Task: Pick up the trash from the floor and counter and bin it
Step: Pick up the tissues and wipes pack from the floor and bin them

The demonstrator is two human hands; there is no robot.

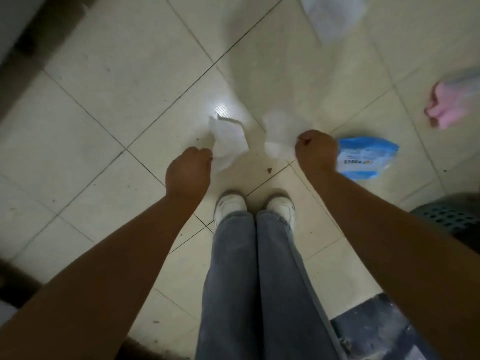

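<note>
Tiled floor [109,81] below: left hand [187,169] grips white paper [228,144], right hand [315,149] clutches tissue [279,136].

Two tissues [228,141] [279,136] held over the floor [117,100] ahead of the shoes [230,203], one in the left hand [188,172], one in the right hand [317,149], packet [363,157] just right of that hand, bag [332,14] far ahead, basket [452,214] at right edge.

Left hand [187,170] and right hand [316,149] each pinch white paper above the tiled floor [109,105]
</note>
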